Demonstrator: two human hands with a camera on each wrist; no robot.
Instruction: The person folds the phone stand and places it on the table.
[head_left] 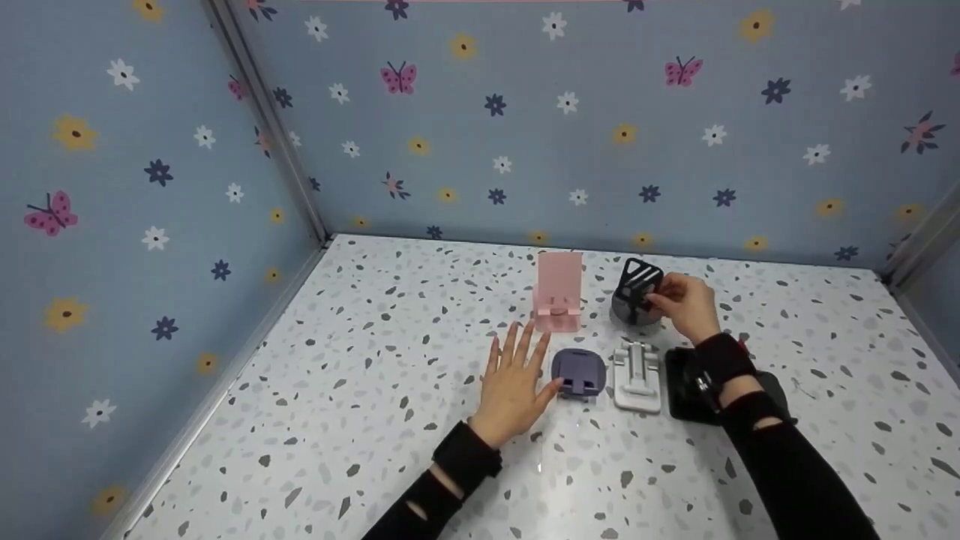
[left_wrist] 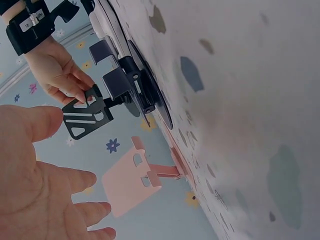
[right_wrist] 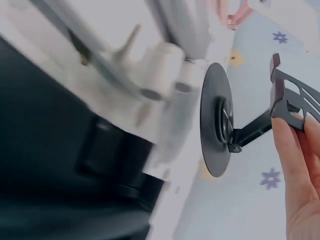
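A black phone stand (head_left: 637, 283) with a slotted back plate and a round base stands upright near the back wall. My right hand (head_left: 691, 309) pinches the edge of that plate between thumb and fingers. In the right wrist view, a hinged arm joins the slotted plate (right_wrist: 295, 97) to the disc base (right_wrist: 212, 122). My left hand (head_left: 512, 394) lies palm down with fingers spread, its thumb tip close by a folded purple phone stand (head_left: 578, 367). Just beyond its fingertips is an upright pink phone stand (head_left: 559, 281); the left wrist view shows the palm (left_wrist: 30, 195) holding nothing.
A folded white phone stand (head_left: 637, 384) lies right of the purple one. Beside it is a flat black item (head_left: 681, 394), partly hidden under my right wrist. Patterned panels (head_left: 570, 142) with flowers and butterflies enclose the speckled table (head_left: 360, 337) at the back and sides.
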